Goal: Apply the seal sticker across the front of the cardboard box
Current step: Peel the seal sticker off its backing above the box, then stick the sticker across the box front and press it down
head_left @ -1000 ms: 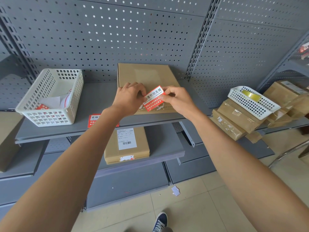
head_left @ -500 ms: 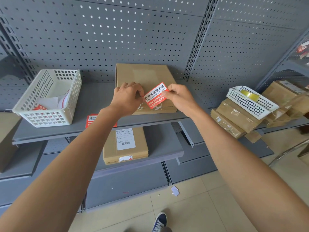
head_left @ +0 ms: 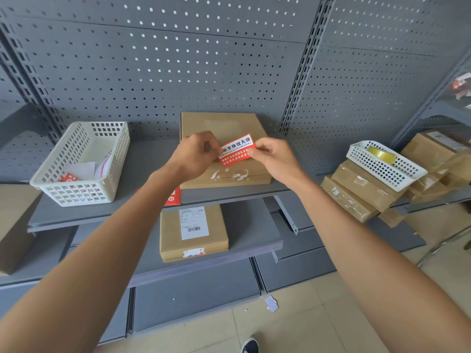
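Two bare hands hold a red sticker (head_left: 236, 150) between them, above a flat cardboard box (head_left: 224, 159) lying on a grey shelf (head_left: 142, 169). The left hand (head_left: 196, 155) pinches the sticker's left end; the right hand (head_left: 276, 159) pinches its right end with thumb and fingers. The sticker is tilted, right end higher, its printed face toward the camera. Torn white scraps mark the box's near edge below it. A white basket (head_left: 84, 161) stands well to the left on the same shelf. A second box (head_left: 193, 233) lies on the shelf below.
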{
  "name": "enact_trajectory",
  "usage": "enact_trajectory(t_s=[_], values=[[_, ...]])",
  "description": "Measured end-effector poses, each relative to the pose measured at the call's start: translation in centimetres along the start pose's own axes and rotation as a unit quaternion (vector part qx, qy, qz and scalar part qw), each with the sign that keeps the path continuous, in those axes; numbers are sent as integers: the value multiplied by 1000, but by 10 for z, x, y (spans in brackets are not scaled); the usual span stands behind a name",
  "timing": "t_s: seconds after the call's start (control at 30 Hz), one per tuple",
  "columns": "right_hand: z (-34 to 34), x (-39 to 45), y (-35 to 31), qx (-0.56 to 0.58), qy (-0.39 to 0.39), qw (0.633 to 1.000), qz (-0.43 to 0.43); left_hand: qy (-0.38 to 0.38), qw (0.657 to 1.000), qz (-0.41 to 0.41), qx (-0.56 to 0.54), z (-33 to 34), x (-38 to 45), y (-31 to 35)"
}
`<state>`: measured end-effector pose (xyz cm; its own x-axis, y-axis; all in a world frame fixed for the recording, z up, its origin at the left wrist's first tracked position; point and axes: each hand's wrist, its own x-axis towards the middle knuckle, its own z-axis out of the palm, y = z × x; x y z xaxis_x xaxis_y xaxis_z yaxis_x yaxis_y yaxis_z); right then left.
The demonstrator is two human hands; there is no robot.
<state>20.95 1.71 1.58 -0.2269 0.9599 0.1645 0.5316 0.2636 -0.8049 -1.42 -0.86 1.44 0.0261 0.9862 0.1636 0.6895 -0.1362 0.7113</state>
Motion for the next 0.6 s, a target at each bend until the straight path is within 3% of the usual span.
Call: enact_trajectory(t_s=[0.3,0.47,0.6], values=[[-17,-3,-18,9,22,999,-23,76,986,0,-150,-2,-7,14],[-22,-11,-33,87,47,994,-43,98,944,-15,-316,-2,-12,33],[-25,-17,-40,144,63,987,-31,118,924,-10,-364,-4,-17,45]])
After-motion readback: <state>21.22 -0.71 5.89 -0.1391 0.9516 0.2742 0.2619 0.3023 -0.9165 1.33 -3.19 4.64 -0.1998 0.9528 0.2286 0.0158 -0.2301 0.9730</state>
